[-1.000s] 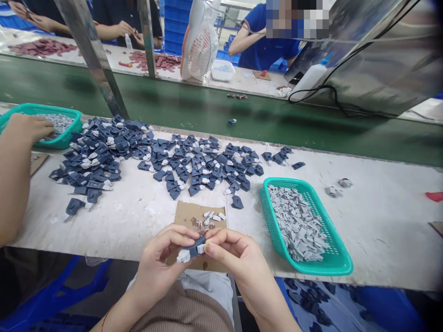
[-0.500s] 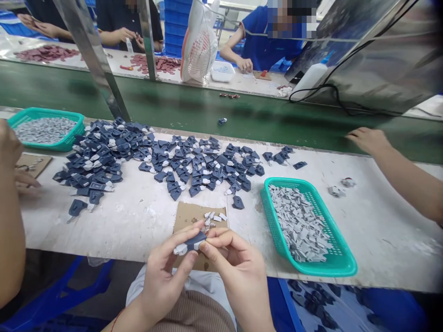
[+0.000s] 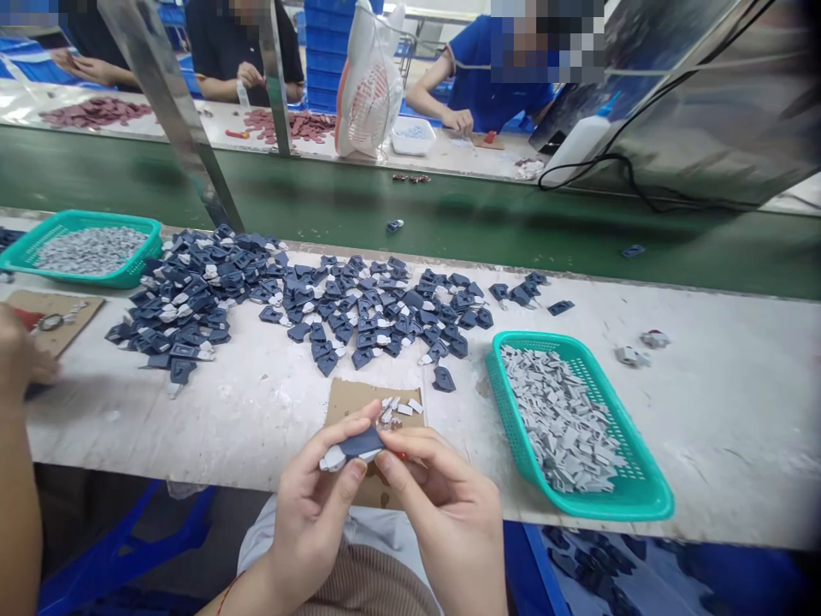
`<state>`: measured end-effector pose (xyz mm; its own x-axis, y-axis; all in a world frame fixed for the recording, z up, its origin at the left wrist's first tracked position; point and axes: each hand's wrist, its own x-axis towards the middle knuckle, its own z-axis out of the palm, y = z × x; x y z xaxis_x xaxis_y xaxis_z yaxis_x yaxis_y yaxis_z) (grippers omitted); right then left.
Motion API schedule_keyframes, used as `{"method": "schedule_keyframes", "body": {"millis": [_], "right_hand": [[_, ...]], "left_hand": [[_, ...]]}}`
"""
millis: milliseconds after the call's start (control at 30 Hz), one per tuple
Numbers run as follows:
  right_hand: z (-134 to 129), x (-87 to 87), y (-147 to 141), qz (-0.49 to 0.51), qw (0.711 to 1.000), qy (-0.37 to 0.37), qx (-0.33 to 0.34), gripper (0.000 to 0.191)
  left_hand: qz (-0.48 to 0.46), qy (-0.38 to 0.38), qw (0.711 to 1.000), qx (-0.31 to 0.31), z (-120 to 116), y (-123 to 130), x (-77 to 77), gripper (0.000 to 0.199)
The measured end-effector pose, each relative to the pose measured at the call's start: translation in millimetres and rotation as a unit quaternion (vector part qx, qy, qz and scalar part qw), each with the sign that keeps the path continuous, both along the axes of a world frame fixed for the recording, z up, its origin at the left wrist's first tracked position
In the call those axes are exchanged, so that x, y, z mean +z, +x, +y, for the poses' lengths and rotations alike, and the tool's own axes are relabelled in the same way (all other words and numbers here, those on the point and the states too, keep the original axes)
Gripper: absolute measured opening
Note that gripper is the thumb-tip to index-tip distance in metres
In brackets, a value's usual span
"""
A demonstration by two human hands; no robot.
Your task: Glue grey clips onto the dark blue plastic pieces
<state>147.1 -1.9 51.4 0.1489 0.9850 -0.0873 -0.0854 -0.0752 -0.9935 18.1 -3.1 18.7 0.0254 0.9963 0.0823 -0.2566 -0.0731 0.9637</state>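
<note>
Both your hands are closed on one dark blue part (image 3: 360, 444), held just off the near edge of the counter (image 3: 705, 402), above your lap. Left hand (image 3: 317, 505) pinches it between thumb below and fingers above; its pale grey end (image 3: 332, 459) sticks out past the left fingertips. Right hand (image 3: 449, 505) grips the other end with thumb and forefinger, so the piece is braced from both sides, likely to keep it steady for fine work. What sits under the right fingertips is hidden.

Directly beyond your hands: a cardboard scrap (image 3: 350, 398) with a few small grey and clear bits (image 3: 396, 409) on it, kept close for quick reach.

Further out and to the left: a wide heap of the same blue parts (image 3: 308, 299), some with grey ends. One stray blue part (image 3: 442, 379) lies just past the cardboard.

To the right of your hands: a green basket (image 3: 641, 505) filled with grey inserts (image 3: 564, 419). Nothing stands between it and your right hand.

Far left: another person's hand (image 3: 19, 355) by a second cardboard piece (image 3: 70, 312), and a second green basket (image 3: 138, 265).

Beyond the heap: the green conveyor belt (image 3: 449, 218), more people behind it.
</note>
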Motion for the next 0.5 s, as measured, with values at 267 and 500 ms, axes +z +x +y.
{"method": "schedule_keyframes", "body": {"millis": [267, 500], "right_hand": [[9.1, -11.3, 6.6, 0.023, 0.999, 0.01, 0.026, 0.007], [9.2, -3.9, 9.8, -0.038, 0.998, 0.049, 0.027, 0.009]], "left_hand": [[0.04, 0.025, 0.998, -0.031, 10.6, -2.6, -3.8, 0.03], [0.072, 0.045, 0.995, -0.045, 12.0, -6.0, 3.9, 0.034]]}}
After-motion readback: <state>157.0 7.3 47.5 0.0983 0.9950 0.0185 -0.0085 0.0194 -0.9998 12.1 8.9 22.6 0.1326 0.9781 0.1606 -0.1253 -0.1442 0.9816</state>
